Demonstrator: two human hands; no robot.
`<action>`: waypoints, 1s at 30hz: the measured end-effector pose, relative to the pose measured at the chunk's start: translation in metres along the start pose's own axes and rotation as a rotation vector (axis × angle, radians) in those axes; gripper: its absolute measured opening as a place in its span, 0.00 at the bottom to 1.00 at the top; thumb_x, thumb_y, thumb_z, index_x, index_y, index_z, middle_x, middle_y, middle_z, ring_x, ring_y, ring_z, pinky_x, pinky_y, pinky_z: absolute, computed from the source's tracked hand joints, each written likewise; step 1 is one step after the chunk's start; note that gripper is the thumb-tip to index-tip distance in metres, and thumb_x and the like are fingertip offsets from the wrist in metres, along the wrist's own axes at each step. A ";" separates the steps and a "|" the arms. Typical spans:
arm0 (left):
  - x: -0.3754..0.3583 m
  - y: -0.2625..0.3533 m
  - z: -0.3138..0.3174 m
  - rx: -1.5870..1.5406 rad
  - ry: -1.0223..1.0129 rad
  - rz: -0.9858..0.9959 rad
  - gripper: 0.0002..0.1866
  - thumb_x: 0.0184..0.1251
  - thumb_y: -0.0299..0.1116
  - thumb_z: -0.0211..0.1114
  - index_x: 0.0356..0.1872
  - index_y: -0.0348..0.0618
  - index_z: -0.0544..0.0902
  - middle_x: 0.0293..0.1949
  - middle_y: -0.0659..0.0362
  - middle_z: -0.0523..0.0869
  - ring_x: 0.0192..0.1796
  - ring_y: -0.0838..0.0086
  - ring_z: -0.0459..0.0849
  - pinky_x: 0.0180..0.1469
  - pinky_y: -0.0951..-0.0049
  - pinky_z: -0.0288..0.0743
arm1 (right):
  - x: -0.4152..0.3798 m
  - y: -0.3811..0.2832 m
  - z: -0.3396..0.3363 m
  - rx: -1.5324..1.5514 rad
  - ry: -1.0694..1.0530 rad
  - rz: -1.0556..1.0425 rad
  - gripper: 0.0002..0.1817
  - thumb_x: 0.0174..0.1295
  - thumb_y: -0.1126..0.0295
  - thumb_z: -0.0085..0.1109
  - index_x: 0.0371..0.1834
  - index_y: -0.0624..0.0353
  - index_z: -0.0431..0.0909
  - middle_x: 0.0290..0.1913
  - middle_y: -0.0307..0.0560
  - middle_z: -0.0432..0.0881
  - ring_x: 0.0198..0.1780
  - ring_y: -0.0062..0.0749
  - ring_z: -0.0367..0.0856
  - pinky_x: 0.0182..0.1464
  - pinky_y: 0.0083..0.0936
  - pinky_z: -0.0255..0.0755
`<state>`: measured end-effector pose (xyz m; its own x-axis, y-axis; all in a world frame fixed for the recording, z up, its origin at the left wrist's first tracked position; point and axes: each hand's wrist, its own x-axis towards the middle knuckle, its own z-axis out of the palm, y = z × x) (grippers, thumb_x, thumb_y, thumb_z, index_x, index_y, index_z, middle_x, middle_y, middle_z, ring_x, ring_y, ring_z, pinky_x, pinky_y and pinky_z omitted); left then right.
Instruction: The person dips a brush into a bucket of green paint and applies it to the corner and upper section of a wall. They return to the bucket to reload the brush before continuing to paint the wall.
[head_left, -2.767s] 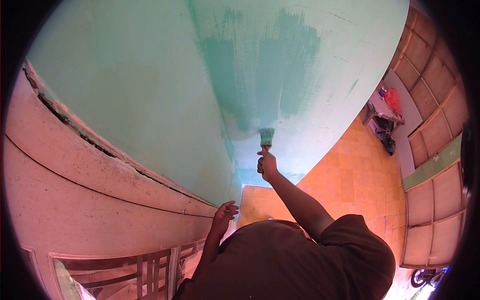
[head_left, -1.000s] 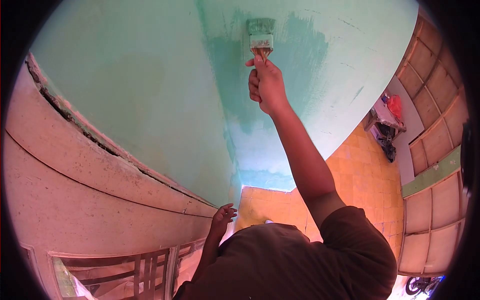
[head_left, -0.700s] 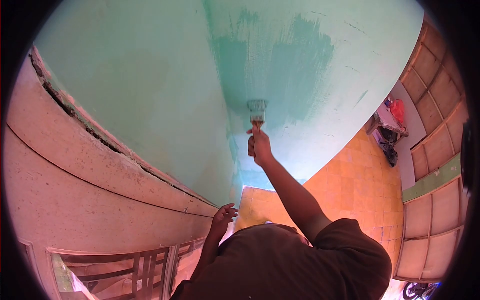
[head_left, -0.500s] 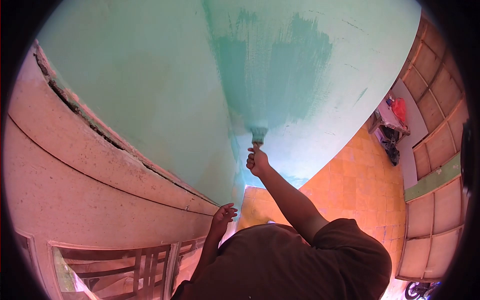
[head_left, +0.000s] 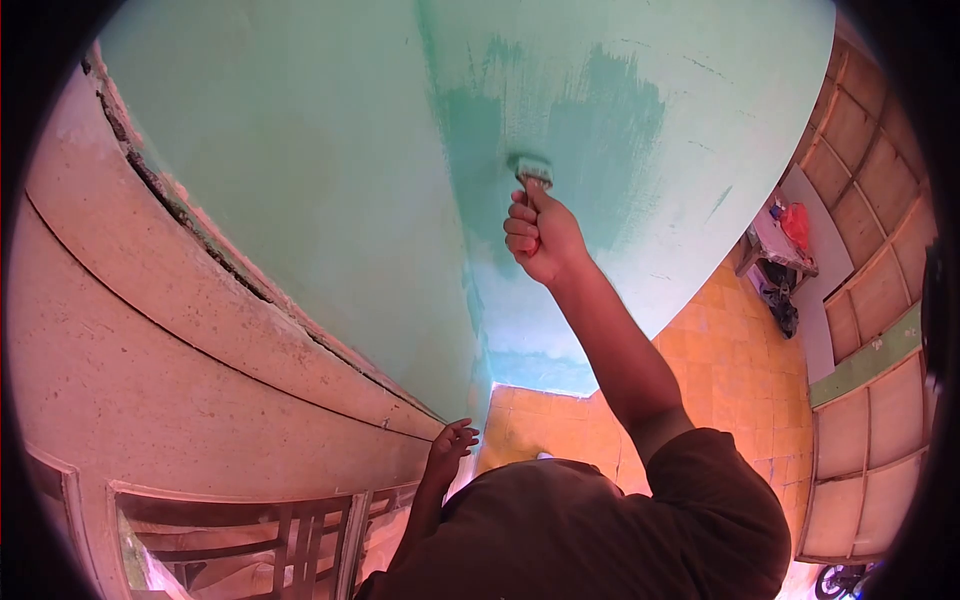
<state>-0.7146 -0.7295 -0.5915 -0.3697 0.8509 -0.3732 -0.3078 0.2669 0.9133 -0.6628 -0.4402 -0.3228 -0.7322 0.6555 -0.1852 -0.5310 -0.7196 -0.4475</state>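
Observation:
My right hand (head_left: 543, 235) is closed round the handle of a paintbrush (head_left: 533, 170), its arm stretched up. The bristles lie against the wall (head_left: 730, 150), over a patch of darker green paint (head_left: 600, 140) with streaky upper edges. Most of the handle is hidden in my fist; a bit of red shows below the fingers. Low at the left, my left hand (head_left: 455, 448) holds nothing, its fingers apart and slightly curled, close to the wall corner.
A pale wooden panel (head_left: 200, 330) with glazed openings runs along the left, a dark crack above it. Orange tiles (head_left: 720, 360) cover the floor. Further right, a small table (head_left: 775, 240) bears a red plastic bag (head_left: 795, 225). Beyond stand framed panels (head_left: 890, 420).
My right hand has moved up the wall with the paintbrush, from the patch's lower edge into its middle. The left hand has hardly moved.

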 end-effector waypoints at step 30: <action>-0.003 0.001 -0.005 -0.052 0.013 0.001 0.22 0.65 0.43 0.56 0.56 0.44 0.70 0.45 0.59 0.79 0.47 0.73 0.77 0.48 0.71 0.68 | 0.068 0.134 -0.227 0.060 0.485 0.392 0.18 0.66 0.57 0.42 0.20 0.51 0.59 0.12 0.30 0.50 0.11 0.16 0.48 0.11 0.14 0.47</action>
<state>-0.7179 -0.7340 -0.5897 -0.3809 0.8452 -0.3748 -0.3524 0.2421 0.9040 -0.6871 -0.4399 -0.5942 -0.6081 0.3593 -0.7079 -0.2955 -0.9301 -0.2183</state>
